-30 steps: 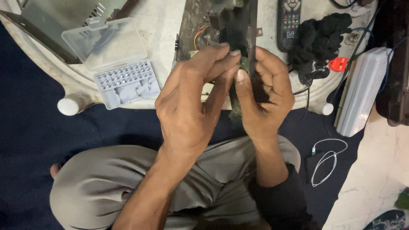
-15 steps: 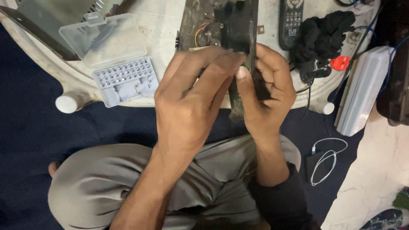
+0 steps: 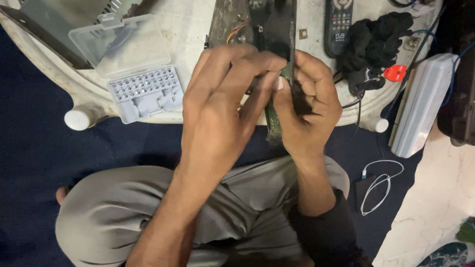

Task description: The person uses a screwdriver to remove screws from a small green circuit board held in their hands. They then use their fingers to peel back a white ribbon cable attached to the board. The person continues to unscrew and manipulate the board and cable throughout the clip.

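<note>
Circuit board (image 3: 273, 116): long, narrow, green edge showing, dark and grimy face with orange and yellow wires at its far end. It stands on edge at the tabletop's near rim, running from 12 to 6 o'clock between both hands.

Left hand (image 3: 217, 111): bare, lies over the board from 9 o'clock; fingers (image 3: 247, 62) curled together across the board's upper face, thumb tip pressed near the green edge.

Right hand (image 3: 309, 106): black sleeve cuff at the forearm; fingers wrapped and clamped on the board's right side, at 3 o'clock of the left hand.

Tabletop (image 3: 190, 37): round, white, worn and stained, with pale stubby feet at the rim.

Bit case (image 3: 143, 91): grey plastic tray, rows of small round sockets, clear hinged lid folded back; at 9 o'clock of the hands, well apart.

Remote (image 3: 339, 22): black, slim, coloured buttons; at 1 o'clock.

Black cloth (image 3: 376, 42): soft, bunched, just beside the remote, with a small red plastic piece (image 3: 395, 73) at its lower edge.

White box (image 3: 420, 106): long, ribbed plastic, leaning off the tabletop at 3 o'clock.

White cable (image 3: 378, 185): thin, looped, on the dark floor at 4 o'clock.
</note>
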